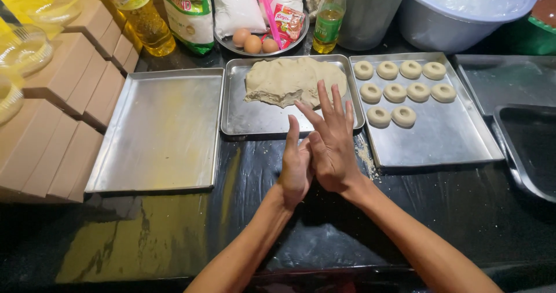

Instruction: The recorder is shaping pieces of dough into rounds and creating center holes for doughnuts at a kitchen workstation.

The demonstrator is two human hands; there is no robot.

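- The left hand and right hand press palm against palm above the black tabletop; whether anything lies between the palms is hidden, so I cannot tell what the grip holds. The right fingers are spread and straight, and the left fingers are hidden behind the right hand.
- Just beyond the fingertips sits the middle tray, with a flat slab of pale dough at its far end.
- To the right of the grip, a second tray carries ten dough rings in rows at its far end.
- To the left, a third metal tray lies bare; past it stand stacked brown cardboard boxes.
- Farther off behind the dough: a round plate with three brown eggs, a small red packet and white bags; a small green-capped bottle; to the left a green-and-white bag and a large bottle of yellow oil.
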